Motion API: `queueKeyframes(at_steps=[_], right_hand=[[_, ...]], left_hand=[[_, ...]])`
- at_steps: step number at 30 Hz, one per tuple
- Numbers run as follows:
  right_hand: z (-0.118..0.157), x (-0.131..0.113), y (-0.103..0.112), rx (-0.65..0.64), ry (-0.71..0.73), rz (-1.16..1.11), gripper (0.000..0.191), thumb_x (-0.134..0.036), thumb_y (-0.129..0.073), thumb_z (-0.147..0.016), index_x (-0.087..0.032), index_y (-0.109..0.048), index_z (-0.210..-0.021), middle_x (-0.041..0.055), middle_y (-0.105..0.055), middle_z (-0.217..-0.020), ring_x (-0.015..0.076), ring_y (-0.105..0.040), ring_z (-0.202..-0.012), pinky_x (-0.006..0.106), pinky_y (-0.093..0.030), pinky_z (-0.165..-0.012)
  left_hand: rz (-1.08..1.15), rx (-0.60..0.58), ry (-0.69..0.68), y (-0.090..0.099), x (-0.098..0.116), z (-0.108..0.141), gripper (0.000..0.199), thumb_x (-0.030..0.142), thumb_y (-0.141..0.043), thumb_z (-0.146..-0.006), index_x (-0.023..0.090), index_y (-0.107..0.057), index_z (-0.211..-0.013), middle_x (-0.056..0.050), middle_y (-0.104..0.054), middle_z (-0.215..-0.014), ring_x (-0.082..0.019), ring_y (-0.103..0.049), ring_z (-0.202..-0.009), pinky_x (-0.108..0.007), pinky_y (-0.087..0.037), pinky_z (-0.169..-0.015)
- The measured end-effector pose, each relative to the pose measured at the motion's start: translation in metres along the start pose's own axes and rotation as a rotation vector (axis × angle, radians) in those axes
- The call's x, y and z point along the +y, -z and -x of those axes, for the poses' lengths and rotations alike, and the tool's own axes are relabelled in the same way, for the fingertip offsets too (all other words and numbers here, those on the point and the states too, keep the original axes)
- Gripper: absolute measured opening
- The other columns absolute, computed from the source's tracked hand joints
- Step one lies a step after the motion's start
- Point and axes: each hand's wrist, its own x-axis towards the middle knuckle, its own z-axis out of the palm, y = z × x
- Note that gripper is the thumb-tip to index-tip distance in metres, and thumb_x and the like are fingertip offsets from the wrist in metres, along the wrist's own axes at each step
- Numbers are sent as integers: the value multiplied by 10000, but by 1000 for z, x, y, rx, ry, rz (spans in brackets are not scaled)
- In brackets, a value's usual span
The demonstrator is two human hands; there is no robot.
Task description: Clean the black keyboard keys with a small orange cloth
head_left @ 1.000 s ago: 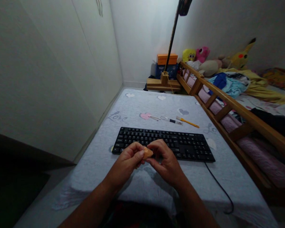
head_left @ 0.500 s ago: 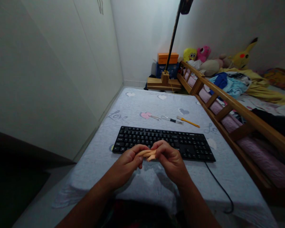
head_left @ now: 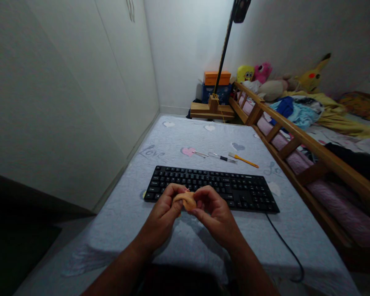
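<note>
Orange cloth (head_left: 189,202) is bunched, not spread, in the pinching grip of left hand (head_left: 163,213) and right hand (head_left: 218,213), brush (head_left: 246,160) lying unheld beyond the keyboard (head_left: 243,193)

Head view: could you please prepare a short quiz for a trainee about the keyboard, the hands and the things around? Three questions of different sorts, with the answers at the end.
1. True or false: the yellow-handled brush lies beyond the keyboard, as seen by the person.
2. Choose one. What is between the left hand and the right hand?
A) the black cable
B) a white sock
C) the orange cloth
3. Fill in the colour: in the back, the orange box rests on a ____ box.
Key: 1 true; 2 C; 3 blue.
</note>
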Motion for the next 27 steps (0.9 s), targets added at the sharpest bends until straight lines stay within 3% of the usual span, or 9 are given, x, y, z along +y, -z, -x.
queueKeyframes(at_steps=[5,10,14,19,21,24,27], right_hand=[[-2,5,-10,51,-77,-77,172,-206,-730,-778,-218,-609,-899,-10,-623,-844,142,-585,-769,273,-494,-718],[-3,5,-10,3,0,-82,250,-135,-636,-822,-225,-663,-1054,32,-701,-1002,159,-662,-870,298,-532,-791],[-3,3,-7,-19,18,-66,254,-147,-601,-866,-230,-681,-1093,55,-713,-1107,186,-675,-996,343,-531,-890],[-5,0,-4,114,22,20,69,-263,-635,-902,-217,-674,-937,21,-654,-885,153,-629,-805,283,-511,-726],[-6,-1,-3,154,81,115,72,-266,-653,-895,-220,-681,-942,20,-607,-905,146,-589,-805,272,-484,-708],[-7,-3,-1,76,126,184,110,-235,-673,-875,-227,-700,-982,35,-583,-996,160,-581,-904,280,-476,-767],[-6,-3,-1,45,121,174,36,-232,-649,-893,-211,-678,-891,42,-592,-1005,174,-582,-963,299,-465,-834]], left_hand=[[32,-16,71,-6,-8,0,239,410,-551,-959,225,-591,-1105,-23,-621,-993,-162,-545,-831,-265,-423,-722],[168,-50,80,-5,-10,-1,290,443,-553,-955,224,-569,-1145,-41,-635,-1078,-196,-595,-985,-307,-453,-858],[208,-119,65,-3,-11,-5,397,408,-697,-863,230,-529,-1176,-37,-633,-1081,-207,-603,-1012,-322,-463,-887],[141,-23,127,-5,-14,-5,347,359,-647,-899,235,-459,-1162,-6,-632,-956,-170,-603,-878,-291,-466,-791],[148,-29,140,-5,-14,-3,362,336,-636,-899,243,-421,-1175,-1,-628,-958,-170,-603,-868,-294,-470,-777],[146,-63,123,-4,-13,-2,312,337,-640,-899,237,-445,-1122,3,-602,-961,-166,-601,-875,-290,-480,-774],[147,-68,77,-4,-10,-2,274,357,-667,-893,214,-523,-1076,-12,-589,-1038,-160,-594,-933,-278,-485,-817]])
